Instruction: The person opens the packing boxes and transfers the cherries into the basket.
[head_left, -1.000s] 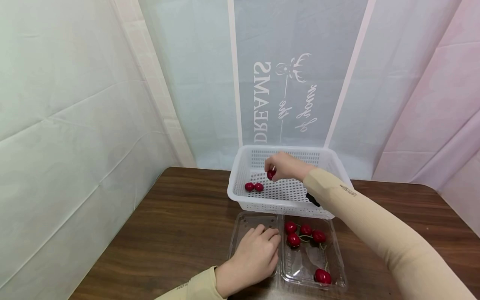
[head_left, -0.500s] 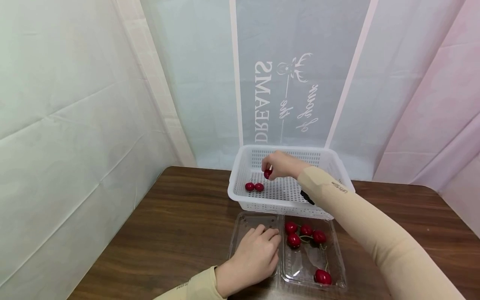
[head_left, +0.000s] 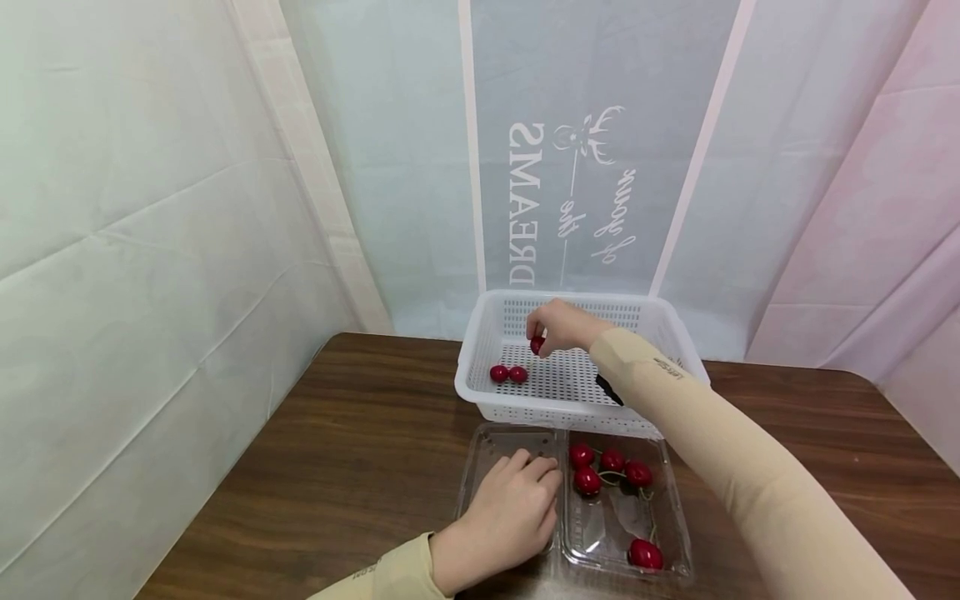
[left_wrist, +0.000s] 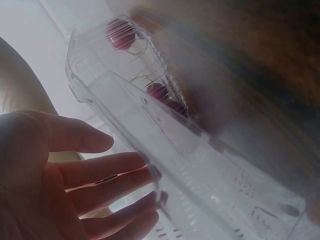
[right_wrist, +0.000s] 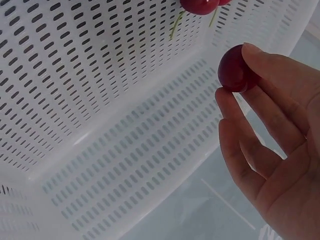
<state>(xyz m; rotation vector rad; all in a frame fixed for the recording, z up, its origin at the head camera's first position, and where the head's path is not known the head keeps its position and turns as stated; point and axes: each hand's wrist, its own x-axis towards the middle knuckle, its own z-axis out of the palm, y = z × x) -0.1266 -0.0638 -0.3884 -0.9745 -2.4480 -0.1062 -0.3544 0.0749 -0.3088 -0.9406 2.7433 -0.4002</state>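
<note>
My right hand is over the white basket, pinching a dark red cherry between thumb and fingertips. Two more cherries lie side by side on the basket floor, left of that hand; green stems show on them in the right wrist view. My left hand rests on the lid half of a clear plastic clamshell box. Its fingers are loosely extended, and their tips touch the lid's edge in the left wrist view. Several stemmed cherries sit in the box's other half.
The clamshell lies open right in front of the basket on a dark wood table. A printed grey curtain hangs behind the basket. White cloth closes off the left side.
My right hand has shifted slightly left and up over the basket, still pinching the cherry. The left hand, the clamshell and the other cherries have stayed in place.
</note>
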